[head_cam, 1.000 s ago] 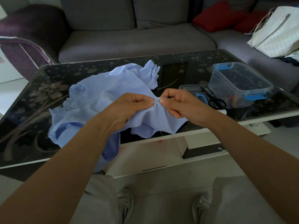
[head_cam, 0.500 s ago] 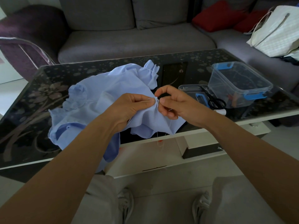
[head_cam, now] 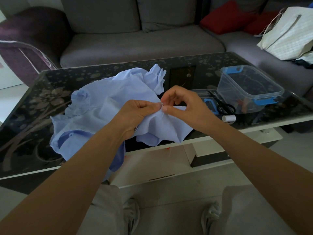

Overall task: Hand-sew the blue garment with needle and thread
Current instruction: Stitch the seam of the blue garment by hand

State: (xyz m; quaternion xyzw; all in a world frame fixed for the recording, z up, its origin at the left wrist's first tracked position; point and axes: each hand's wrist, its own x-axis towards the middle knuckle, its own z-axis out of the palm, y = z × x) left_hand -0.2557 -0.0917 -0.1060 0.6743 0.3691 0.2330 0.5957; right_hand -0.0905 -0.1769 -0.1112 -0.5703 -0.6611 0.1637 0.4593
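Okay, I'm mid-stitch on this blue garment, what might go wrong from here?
1. The left hand pinches the blue garment right against the right hand, which seems to hold the needle, barely visible between the fingertips. A hard push could prick the left thumb.
2. Part of the garment hangs over the table edge, so a tug might drag it off.
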